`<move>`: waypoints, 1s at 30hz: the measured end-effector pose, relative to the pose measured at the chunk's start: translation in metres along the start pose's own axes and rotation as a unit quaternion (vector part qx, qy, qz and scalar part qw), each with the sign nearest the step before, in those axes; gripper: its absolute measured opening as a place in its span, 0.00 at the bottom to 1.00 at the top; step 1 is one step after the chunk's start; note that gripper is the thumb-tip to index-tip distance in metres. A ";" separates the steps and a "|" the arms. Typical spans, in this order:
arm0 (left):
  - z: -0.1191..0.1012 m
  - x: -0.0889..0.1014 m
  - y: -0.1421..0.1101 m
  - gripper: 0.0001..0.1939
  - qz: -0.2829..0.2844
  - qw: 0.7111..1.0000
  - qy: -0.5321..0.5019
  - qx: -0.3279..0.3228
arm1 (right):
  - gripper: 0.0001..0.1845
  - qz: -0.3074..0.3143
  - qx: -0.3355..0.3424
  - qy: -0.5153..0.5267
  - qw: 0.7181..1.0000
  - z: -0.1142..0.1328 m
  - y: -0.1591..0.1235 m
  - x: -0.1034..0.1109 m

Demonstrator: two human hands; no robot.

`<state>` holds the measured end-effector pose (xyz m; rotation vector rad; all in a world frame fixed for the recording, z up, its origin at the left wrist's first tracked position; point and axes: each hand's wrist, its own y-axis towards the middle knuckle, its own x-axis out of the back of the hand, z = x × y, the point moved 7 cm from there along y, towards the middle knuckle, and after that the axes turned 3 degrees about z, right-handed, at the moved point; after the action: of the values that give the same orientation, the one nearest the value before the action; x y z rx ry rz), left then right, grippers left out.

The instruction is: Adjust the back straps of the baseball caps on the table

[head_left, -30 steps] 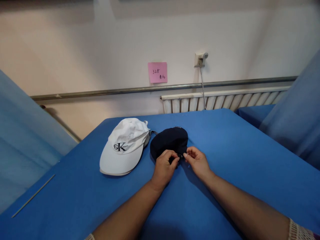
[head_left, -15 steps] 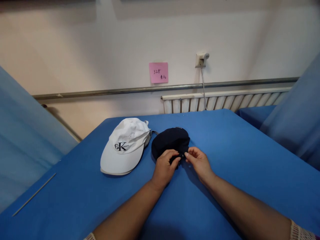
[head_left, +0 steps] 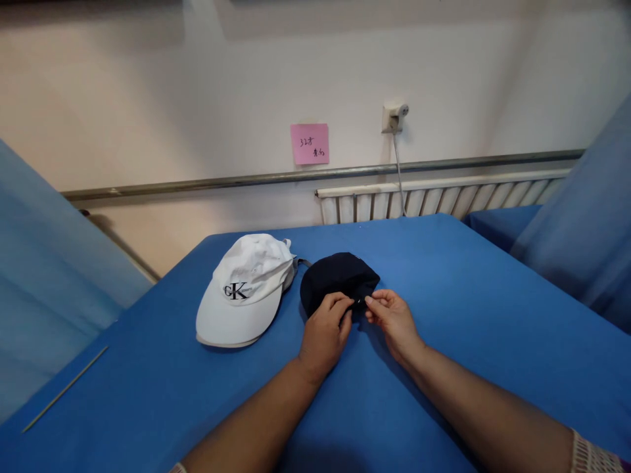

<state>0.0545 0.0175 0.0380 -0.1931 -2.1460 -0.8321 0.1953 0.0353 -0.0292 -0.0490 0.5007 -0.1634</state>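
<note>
A dark navy cap [head_left: 335, 279] lies on the blue cloth-covered table [head_left: 444, 315], its back edge turned towards me. My left hand [head_left: 325, 332] rests on that near edge with fingers curled onto the fabric. My right hand [head_left: 392, 318] pinches the same edge, at what looks like a small strap or buckle, thumb and forefinger pressed together. The two hands nearly touch over the cap's rear. A white cap [head_left: 244, 289] with a black "CK" logo sits just left of the dark one, brim pointing towards me.
A thin stick [head_left: 64, 389] lies near the table's left edge. Blue draped surfaces rise at far left [head_left: 44, 276] and far right [head_left: 586, 223]. Behind the table are a radiator [head_left: 444, 197], a wall rail, a plugged socket [head_left: 394, 117] and a pink note [head_left: 309, 143].
The dark cap's near edge has been pulled slightly rightwards and flattened. Both hands stayed on it, fingers shifting a little up and right.
</note>
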 end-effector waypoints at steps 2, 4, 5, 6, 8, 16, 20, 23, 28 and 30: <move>-0.001 0.001 0.000 0.13 -0.004 1.000 -0.010 -0.010 | 0.20 -0.004 0.027 -0.022 0.999 0.004 0.000 0.000; -0.001 0.001 0.000 0.13 -0.008 1.000 -0.020 -0.014 | 0.17 0.006 0.054 -0.047 0.997 0.007 0.000 -0.001; 0.000 0.000 0.000 0.13 -0.010 1.000 -0.025 -0.011 | 0.15 0.012 0.070 -0.058 0.996 0.009 0.000 -0.002; 0.001 0.000 0.000 0.12 -0.014 0.999 -0.030 -0.005 | 0.13 0.019 0.087 -0.068 0.994 0.011 0.000 -0.002; 0.007 0.002 0.000 0.12 -0.024 0.999 -0.040 0.017 | 0.09 0.043 0.126 -0.104 0.986 0.014 -0.001 -0.006; 0.027 0.007 0.004 0.12 0.012 0.986 -0.122 0.114 | 0.15 0.119 0.297 -0.382 0.867 0.034 -0.003 -0.017; 0.034 0.002 0.005 0.12 0.048 0.970 -0.172 0.163 | 0.12 0.188 0.320 -0.418 0.829 0.041 0.000 -0.020; 0.037 -0.001 0.006 0.12 0.068 0.958 -0.209 0.184 | 0.08 0.258 0.260 -0.421 0.830 0.035 0.004 -0.023; 0.033 -0.005 0.006 0.11 0.112 0.937 -0.263 0.198 | 0.10 0.249 0.161 -0.414 0.861 0.023 0.012 -0.018; 0.030 -0.007 0.006 0.13 0.121 0.936 -0.266 0.195 | 0.10 0.246 0.143 -0.398 0.872 0.019 0.014 -0.016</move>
<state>0.0422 0.0417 0.0220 -0.5110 -2.6694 -0.2053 0.1927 0.0519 -0.0061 0.2954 -0.3515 0.2862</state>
